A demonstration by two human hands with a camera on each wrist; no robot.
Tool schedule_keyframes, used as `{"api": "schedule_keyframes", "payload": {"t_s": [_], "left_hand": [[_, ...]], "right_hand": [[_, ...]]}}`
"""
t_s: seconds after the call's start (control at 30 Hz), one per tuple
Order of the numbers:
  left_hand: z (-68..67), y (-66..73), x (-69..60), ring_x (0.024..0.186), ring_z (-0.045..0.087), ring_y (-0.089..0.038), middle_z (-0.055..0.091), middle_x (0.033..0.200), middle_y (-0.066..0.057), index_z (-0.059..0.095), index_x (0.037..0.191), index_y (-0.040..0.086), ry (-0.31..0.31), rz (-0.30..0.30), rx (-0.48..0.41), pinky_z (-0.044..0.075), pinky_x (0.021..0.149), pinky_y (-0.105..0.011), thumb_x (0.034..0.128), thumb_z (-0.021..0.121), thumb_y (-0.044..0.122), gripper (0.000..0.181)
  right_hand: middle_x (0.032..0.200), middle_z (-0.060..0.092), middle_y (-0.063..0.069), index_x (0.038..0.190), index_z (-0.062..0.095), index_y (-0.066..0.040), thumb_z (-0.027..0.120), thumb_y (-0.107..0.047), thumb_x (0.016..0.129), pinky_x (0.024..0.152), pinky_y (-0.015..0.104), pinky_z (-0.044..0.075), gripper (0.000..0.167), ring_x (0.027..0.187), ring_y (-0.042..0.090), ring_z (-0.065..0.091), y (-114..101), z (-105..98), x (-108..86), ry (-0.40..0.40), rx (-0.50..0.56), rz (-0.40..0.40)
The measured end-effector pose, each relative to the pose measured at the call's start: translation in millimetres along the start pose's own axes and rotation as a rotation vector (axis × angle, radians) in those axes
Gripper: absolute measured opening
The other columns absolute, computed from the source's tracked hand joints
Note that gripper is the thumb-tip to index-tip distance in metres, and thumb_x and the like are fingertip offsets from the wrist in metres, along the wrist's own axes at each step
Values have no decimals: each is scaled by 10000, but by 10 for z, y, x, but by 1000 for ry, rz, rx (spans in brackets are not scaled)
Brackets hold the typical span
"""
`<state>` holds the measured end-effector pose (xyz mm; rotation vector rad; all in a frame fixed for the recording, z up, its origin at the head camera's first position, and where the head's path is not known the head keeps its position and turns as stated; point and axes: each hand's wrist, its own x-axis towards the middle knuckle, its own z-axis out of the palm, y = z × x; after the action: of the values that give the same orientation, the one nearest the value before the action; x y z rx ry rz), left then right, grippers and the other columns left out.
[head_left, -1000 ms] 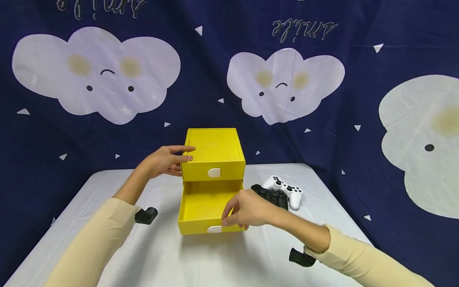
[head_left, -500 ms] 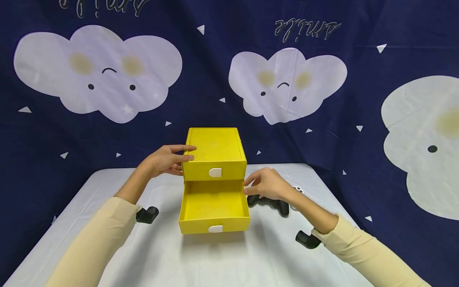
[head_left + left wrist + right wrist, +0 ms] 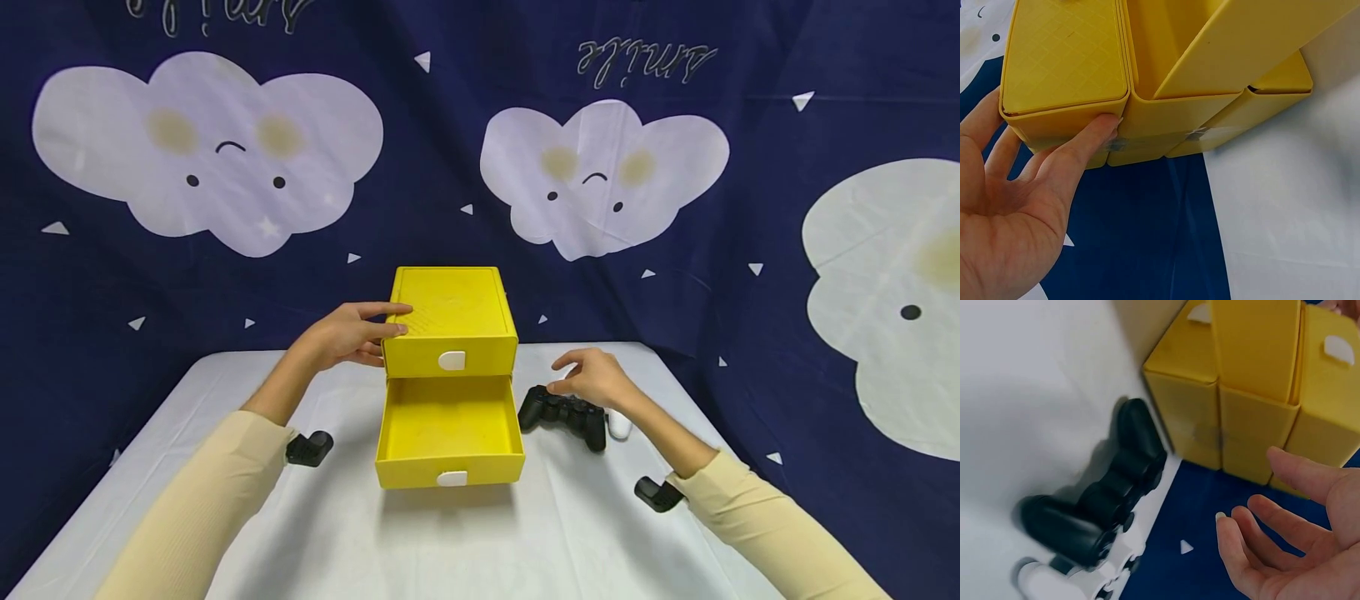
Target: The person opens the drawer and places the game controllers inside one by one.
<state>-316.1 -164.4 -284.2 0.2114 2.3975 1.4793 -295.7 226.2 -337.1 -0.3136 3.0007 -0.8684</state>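
Observation:
My left hand rests on the left side and top edge of a yellow drawer unit, fingers extended. In the left wrist view this hand touches the end tier. A lower drawer with a white tab stands pulled out, its visible inside bare. To the right, my right hand is held over a black game controller, fingers loosely bent, holding nothing. The right wrist view shows that hand apart from the unit, with the black controller across from it.
A white controller lies behind the black one, partly hidden by it and my right hand; more of this white controller shows in the right wrist view. The white-covered table meets a dark blue cloud-print curtain.
My right hand has moved from the pulled-out drawer's front, back along its right side, and then right over the controllers. My left hand stays on the unit.

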Motion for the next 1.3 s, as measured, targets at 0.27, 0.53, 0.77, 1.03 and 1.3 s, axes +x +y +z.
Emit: {"api": "schedule_keyframes", "payload": {"t_s": [0.27,0.53,0.77,1.03,1.3], "left_hand": [[7,1,-1,1109,686,-318,522,1492,-168,453,1545,264,3,-5,-6,596,950,-444,1003,662,314,583],[3,4,-9,1117,686,-322,518,1497,-170,445,1549,262,5,-4,-3,589,961,-455,1006,658,309,586],[11,1,-3,1111,684,-320,523,1492,-169,450,1546,264,8,-4,-5,590,961,-451,1002,663,316,587],[7,0,5,1096,691,-317,524,1493,-171,451,1545,263,5,-1,-2,593,953,-454,1002,664,318,586],[14,5,6,1104,685,-322,524,1494,-160,463,1538,273,17,-14,-6,595,950,-449,995,674,319,584]], "right_hand": [[917,764,89,1140,753,-49,853,-267,778,712,340,542,434,833,206,668,212,38,-9,38,-29,13],[1155,731,213,1181,732,-39,836,-291,797,904,507,546,471,1041,336,686,392,103,-41,77,-13,37],[1187,713,240,1250,698,-30,821,-321,803,851,467,562,547,1027,342,694,536,149,-65,97,28,82],[1166,710,231,1277,682,-43,820,-381,808,832,449,542,594,1018,331,666,744,286,-92,108,53,147],[1344,609,306,1306,657,-27,822,-372,803,1021,603,476,632,1257,499,559,843,373,-141,104,56,163]]}}
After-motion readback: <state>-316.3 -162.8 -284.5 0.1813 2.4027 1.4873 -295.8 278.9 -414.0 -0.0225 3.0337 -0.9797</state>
